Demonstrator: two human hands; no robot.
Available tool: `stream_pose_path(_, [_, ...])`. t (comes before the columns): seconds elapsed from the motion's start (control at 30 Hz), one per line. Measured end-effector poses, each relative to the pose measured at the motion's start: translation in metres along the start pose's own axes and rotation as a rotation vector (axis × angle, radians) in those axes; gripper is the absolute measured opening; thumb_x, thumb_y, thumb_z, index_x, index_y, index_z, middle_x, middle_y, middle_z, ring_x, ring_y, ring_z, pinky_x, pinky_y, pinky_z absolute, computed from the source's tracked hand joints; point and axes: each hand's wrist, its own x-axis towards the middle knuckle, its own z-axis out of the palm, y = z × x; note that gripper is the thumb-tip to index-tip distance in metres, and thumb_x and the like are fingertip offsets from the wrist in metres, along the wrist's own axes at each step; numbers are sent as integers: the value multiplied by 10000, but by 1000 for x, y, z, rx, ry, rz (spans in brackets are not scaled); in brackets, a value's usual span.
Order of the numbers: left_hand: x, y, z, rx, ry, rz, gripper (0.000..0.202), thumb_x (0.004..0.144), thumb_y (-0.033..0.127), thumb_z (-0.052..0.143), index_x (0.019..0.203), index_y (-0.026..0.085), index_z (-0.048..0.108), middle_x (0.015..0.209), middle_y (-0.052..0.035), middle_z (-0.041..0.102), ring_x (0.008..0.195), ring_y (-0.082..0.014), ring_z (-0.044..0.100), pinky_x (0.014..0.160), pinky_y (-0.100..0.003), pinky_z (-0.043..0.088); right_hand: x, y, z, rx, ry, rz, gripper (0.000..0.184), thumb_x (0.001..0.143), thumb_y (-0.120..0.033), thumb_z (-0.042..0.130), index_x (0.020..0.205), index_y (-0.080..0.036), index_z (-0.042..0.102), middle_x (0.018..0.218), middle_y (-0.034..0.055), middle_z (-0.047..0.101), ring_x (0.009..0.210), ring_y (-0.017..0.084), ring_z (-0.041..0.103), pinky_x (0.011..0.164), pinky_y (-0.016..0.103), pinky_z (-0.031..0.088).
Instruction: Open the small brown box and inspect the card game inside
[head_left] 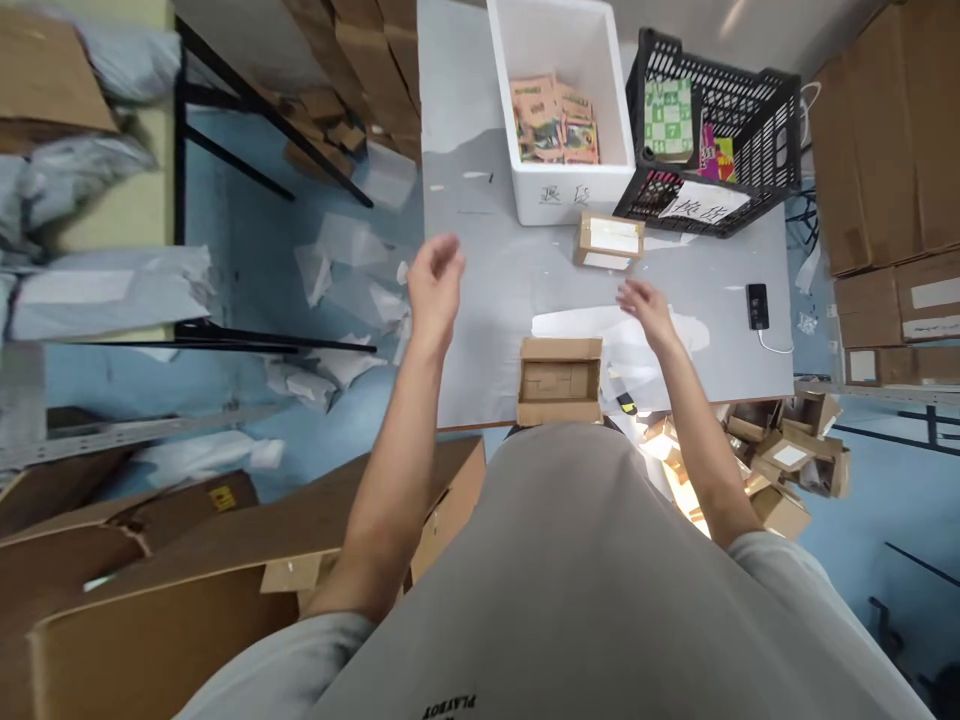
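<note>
My left hand (pixel 435 285) hovers over the table's left edge, fingers loosely curled, slightly blurred, with nothing visible in it. Over the table on the right, my right hand (pixel 648 308) is open, its fingers pointing left and holding nothing. Just beyond it sits a small closed cardboard box (pixel 610 241) with white labels. An open cardboard box (pixel 559 381) with no contents visible stands at the table edge against my body. Beside that box lies a utility knife (pixel 622 393) with a black and yellow handle, near white paper sheets (pixel 577 322).
A white foam bin (pixel 574 195) with several colourful packets (pixel 555 120) stands at the back of the table (pixel 480 330). Right of it is a black plastic crate (pixel 765 130) holding packaged items. A phone (pixel 757 306) with a cable lies at right. Discarded boxes (pixel 795 450) crowd the floor.
</note>
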Motion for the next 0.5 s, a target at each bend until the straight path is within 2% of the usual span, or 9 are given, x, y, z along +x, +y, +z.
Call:
stream_pose_path(0.07, [-70, -45, -16, 29, 49, -301, 474, 855, 521, 917, 1179, 208, 771, 1339, -138, 814, 1362, -323, 745, 1262, -518, 559, -43, 49, -11, -228, 48, 213, 425, 1037, -448, 729, 1351, -163, 708, 1346, 146, 820, 1148, 222, 827, 1073, 412, 654])
stream_pose_path(0.1, [-105, -62, -19, 33, 38, -453, 459, 842, 490, 911, 1159, 192, 766, 1314, -164, 817, 1343, -340, 754, 1239, -545, 573, -61, 68, -15, -389, 83, 298, 398, 1058, -421, 691, 1359, -161, 707, 1351, 144, 822, 1155, 219, 824, 1063, 390, 653])
stream_pose_path(0.13, [-137, -75, -19, 17, 7, -572, 448, 843, 454, 894, 1175, 186, 758, 1340, -181, 809, 1358, -349, 747, 1230, -564, 576, -75, 83, -19, -456, 109, 340, 401, 1039, -376, 720, 1364, -142, 707, 1399, 176, 802, 1199, 243, 814, 1094, 399, 636])
stream_pose_path(0.2, [-185, -87, -14, -10, -35, -697, 436, 853, 404, 850, 1211, 178, 743, 1402, -204, 788, 1403, -357, 721, 1216, -567, 583, -90, 103, -27, -588, 178, 405, 436, 1009, -330, 763, 1389, -128, 693, 1503, 221, 743, 1336, 289, 760, 1182, 411, 579])
stream_pose_path(0.23, [-201, -89, -10, -6, -42, -717, 426, 860, 382, 831, 1220, 174, 738, 1425, -215, 775, 1414, -359, 715, 1222, -568, 578, -91, 109, -32, -630, 211, 434, 452, 999, -321, 783, 1392, -118, 687, 1528, 247, 720, 1394, 314, 725, 1212, 418, 550])
stream_pose_path(0.3, [-217, -87, -1, 32, -32, -684, 415, 873, 348, 805, 1241, 171, 733, 1455, -225, 756, 1420, -361, 711, 1239, -570, 563, -89, 118, -41, -702, 255, 510, 418, 1011, -343, 790, 1337, -101, 697, 1448, 276, 749, 1396, 340, 716, 1190, 405, 551])
stream_pose_path(0.33, [-218, -84, 3, 65, -20, -640, 415, 881, 336, 795, 1258, 173, 733, 1467, -225, 747, 1417, -361, 711, 1247, -572, 557, -87, 122, -46, -722, 259, 553, 381, 1024, -368, 783, 1278, -95, 710, 1341, 274, 789, 1326, 338, 750, 1133, 387, 578])
stream_pose_path(0.4, [-214, -77, 11, 143, 6, -508, 426, 910, 332, 772, 1309, 186, 730, 1485, -213, 729, 1414, -354, 707, 1244, -562, 560, -86, 129, -53, -734, 243, 626, 330, 1051, -422, 751, 1134, -103, 727, 1061, 214, 834, 1090, 302, 814, 969, 338, 621])
stream_pose_path(0.5, [-201, -61, 27, 255, 29, -270, 430, 983, 347, 716, 1392, 216, 719, 1481, -182, 710, 1416, -323, 694, 1204, -506, 594, -92, 142, -56, -727, 210, 677, 317, 1068, -450, 697, 983, -145, 717, 759, 96, 768, 829, 245, 788, 784, 288, 603])
